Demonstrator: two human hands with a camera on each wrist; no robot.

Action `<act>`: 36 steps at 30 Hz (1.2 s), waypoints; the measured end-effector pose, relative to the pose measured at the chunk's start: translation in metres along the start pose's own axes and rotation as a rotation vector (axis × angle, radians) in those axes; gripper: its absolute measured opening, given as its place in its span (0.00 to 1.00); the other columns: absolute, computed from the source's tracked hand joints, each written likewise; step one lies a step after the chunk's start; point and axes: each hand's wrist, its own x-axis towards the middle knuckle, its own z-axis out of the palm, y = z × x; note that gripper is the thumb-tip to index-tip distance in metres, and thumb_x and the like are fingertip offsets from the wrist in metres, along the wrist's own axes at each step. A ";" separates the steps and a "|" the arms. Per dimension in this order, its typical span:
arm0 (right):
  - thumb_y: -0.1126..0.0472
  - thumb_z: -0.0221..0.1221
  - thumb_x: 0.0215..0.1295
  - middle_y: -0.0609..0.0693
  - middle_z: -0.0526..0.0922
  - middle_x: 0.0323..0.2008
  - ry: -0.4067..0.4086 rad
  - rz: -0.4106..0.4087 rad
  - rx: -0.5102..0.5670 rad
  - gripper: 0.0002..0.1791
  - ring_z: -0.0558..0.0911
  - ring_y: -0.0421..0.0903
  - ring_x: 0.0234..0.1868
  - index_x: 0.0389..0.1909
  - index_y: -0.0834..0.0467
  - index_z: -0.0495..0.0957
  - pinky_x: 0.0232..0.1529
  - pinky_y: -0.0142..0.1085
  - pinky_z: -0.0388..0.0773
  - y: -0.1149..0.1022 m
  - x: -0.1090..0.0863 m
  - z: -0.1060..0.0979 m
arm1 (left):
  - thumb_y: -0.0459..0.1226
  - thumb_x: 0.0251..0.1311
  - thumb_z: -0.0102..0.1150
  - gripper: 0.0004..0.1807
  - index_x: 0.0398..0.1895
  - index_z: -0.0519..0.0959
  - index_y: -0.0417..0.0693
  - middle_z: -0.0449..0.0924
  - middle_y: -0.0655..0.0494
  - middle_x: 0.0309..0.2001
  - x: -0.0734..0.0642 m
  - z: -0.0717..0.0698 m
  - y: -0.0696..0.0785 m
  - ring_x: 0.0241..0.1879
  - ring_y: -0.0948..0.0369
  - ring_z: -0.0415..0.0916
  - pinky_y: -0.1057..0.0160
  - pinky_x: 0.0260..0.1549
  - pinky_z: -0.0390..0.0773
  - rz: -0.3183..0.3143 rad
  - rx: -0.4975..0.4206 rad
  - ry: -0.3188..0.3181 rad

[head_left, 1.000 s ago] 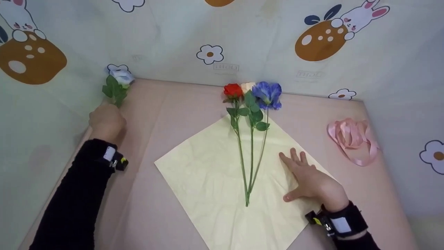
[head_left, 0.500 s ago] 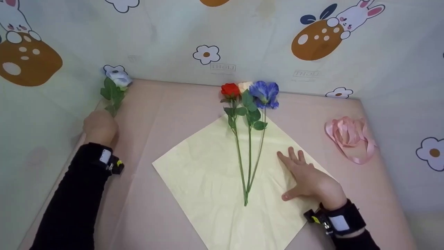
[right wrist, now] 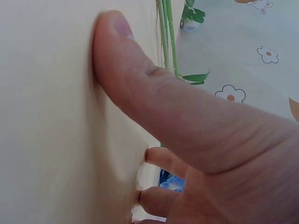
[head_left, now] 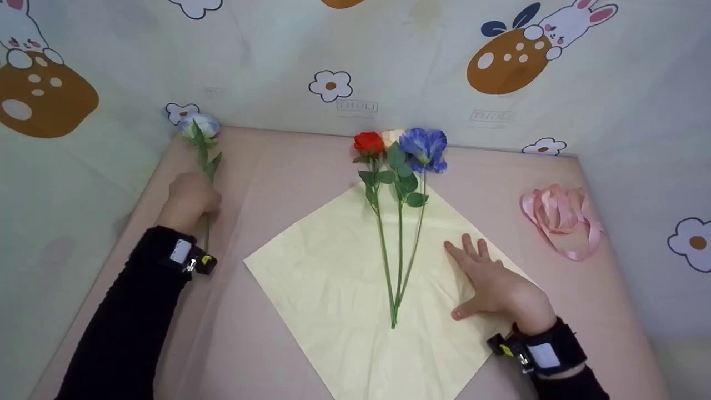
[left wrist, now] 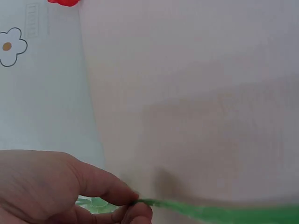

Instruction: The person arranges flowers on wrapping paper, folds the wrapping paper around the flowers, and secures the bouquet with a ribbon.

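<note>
My left hand point(head_left: 191, 201), at the table's left side, pinches the stem of a pale blue artificial flower point(head_left: 200, 126) just below its leaves. In the left wrist view, thumb and fingertips close on the green stem point(left wrist: 219, 213). My right hand point(head_left: 494, 286) rests with fingers spread on a square sheet of pale yellow wrapping paper point(head_left: 333, 278). To its left lie a red rose point(head_left: 369, 144), a cream flower point(head_left: 392, 137), partly hidden, and a blue-violet flower point(head_left: 425, 147). Their stems point(head_left: 400, 250) converge low on the sheet.
A loose coil of pink ribbon point(head_left: 558, 214) lies at the right of the pink-covered table point(head_left: 266, 166). Walls of printed cloth point(head_left: 266, 61) rise along the back and both sides.
My left hand has drawn the pale blue flower back, then shifted right; the bloom has turned and more of its stem shows below the hand. My right hand stays in place.
</note>
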 end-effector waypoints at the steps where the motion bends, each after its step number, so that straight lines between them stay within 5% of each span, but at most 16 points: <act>1: 0.47 0.85 0.49 0.73 0.29 0.85 0.000 0.000 -0.001 0.76 0.32 0.80 0.82 0.90 0.58 0.43 0.73 0.82 0.42 0.000 0.000 0.000 | 0.28 0.58 0.61 0.10 0.35 0.76 0.24 0.72 0.34 0.40 -0.001 0.000 0.004 0.36 0.44 0.73 0.56 0.28 0.79 0.013 -0.043 0.013; 6: 0.46 0.85 0.49 0.73 0.30 0.85 0.007 0.001 -0.014 0.76 0.32 0.80 0.82 0.90 0.58 0.43 0.73 0.81 0.43 0.001 0.000 0.001 | 0.34 0.72 0.60 0.12 0.33 0.79 0.32 0.81 0.45 0.29 -0.003 0.003 0.028 0.28 0.54 0.79 0.62 0.26 0.80 0.137 -0.226 0.049; 14: 0.45 0.84 0.49 0.72 0.30 0.86 0.012 0.004 -0.017 0.76 0.33 0.79 0.83 0.90 0.57 0.43 0.74 0.80 0.43 0.002 0.000 0.001 | 0.32 0.74 0.57 0.12 0.31 0.80 0.35 0.84 0.45 0.31 -0.027 0.023 0.090 0.25 0.61 0.84 0.64 0.32 0.87 0.229 -0.468 -0.038; 24: 0.45 0.85 0.49 0.72 0.30 0.85 0.018 0.001 -0.026 0.77 0.33 0.80 0.82 0.90 0.57 0.43 0.73 0.80 0.43 0.003 -0.001 0.002 | 0.30 0.74 0.57 0.12 0.29 0.80 0.37 0.84 0.43 0.30 -0.069 0.071 0.173 0.28 0.54 0.88 0.58 0.33 0.90 0.440 -0.532 -0.169; 36: 0.46 0.85 0.48 0.76 0.31 0.84 0.018 -0.016 -0.020 0.77 0.33 0.81 0.82 0.89 0.61 0.44 0.71 0.83 0.42 0.003 -0.001 0.000 | 0.32 0.76 0.58 0.13 0.28 0.81 0.42 0.85 0.49 0.25 -0.083 0.122 0.228 0.32 0.47 0.91 0.57 0.31 0.89 0.491 -0.513 -0.287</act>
